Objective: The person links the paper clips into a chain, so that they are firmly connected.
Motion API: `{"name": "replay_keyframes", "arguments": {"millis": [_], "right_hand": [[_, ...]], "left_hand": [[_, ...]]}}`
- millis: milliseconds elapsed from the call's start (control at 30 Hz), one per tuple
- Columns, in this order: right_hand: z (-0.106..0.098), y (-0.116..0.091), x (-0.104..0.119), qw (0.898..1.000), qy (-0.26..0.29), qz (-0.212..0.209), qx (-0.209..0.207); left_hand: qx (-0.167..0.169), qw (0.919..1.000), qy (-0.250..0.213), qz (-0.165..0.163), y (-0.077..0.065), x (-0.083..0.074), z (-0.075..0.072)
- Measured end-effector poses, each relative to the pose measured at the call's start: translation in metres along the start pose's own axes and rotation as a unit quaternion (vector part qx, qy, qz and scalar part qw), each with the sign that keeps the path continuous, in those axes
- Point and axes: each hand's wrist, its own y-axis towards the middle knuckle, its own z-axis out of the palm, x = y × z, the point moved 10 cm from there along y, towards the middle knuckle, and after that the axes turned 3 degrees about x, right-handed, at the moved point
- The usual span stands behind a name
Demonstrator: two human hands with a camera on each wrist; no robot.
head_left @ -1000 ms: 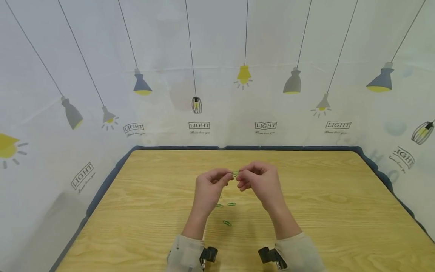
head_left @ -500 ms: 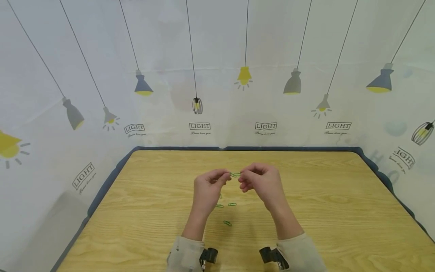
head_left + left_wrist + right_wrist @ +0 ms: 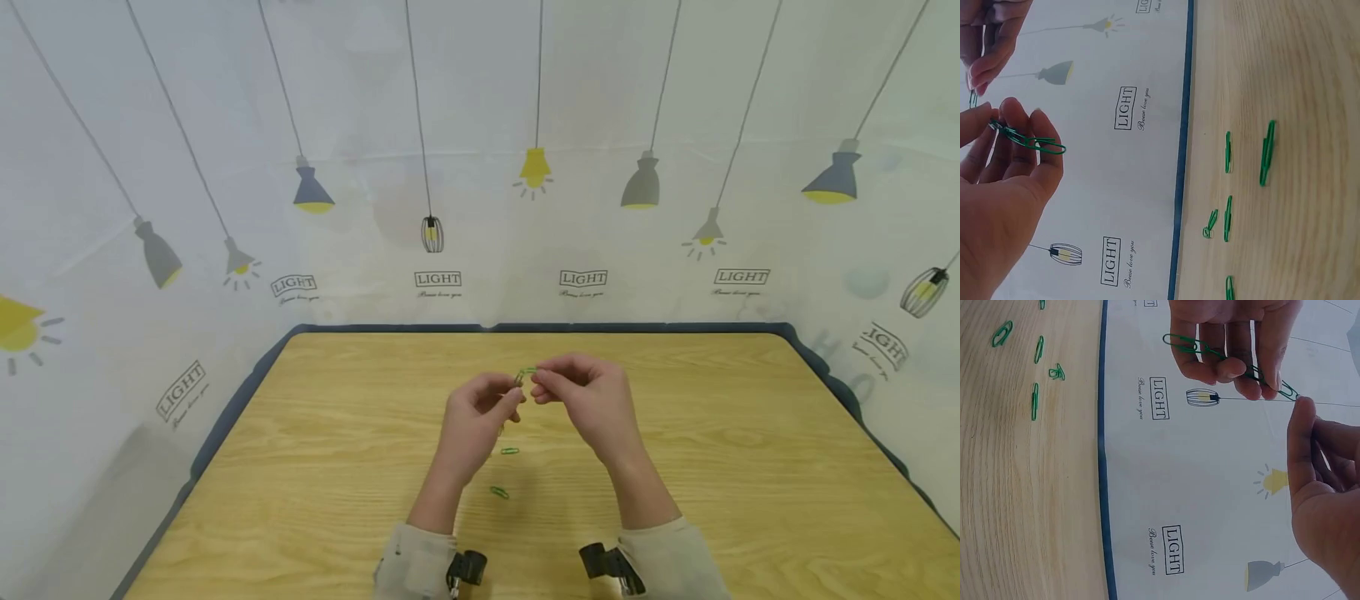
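Above the table, my left hand (image 3: 472, 425) pinches a short chain of linked green paper clips (image 3: 1182, 342). One end of the chain lies across the left fingers, as the left wrist view shows. My right hand (image 3: 600, 408) is close by on the right, with thumb and forefinger pinching a green paper clip (image 3: 529, 370) at the chain's other end. In the right wrist view the fingertips of both hands nearly meet there. Whether that end clip is fully linked is too small to tell.
Several loose green paper clips lie on the wooden table (image 3: 750, 450) below the hands, among them one nearer clip (image 3: 499, 492) and another (image 3: 510, 451). A small bent clip (image 3: 1056, 372) lies beside them. A white curtain with printed lamps (image 3: 480, 192) stands behind the table's far edge.
Half a second ago the clips stretched straight between the fingertips; now they slant at an angle. My left hand has shifted right and turned, and my right hand has moved slightly right.
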Motion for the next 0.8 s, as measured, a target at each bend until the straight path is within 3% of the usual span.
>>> {"name": "replay_keyframes", "arguments": {"millis": [167, 467, 800], "right_hand": [[0.006, -0.001, 0.006, 0.999, -0.024, -0.025, 0.013], [0.017, -0.003, 0.008, 0.998, -0.031, -0.029, 0.046], [0.024, 0.000, 0.002, 0.995, -0.056, -0.005, 0.080]], "left_hand": [[0.021, 0.9998, 0.003, -0.002, -0.001, -0.006, 0.004], [-0.002, 0.9998, 0.015, 0.010, 0.000, -0.018, -0.007], [-0.017, 0.9995, 0.022, 0.015, 0.000, -0.015, -0.014]]}}
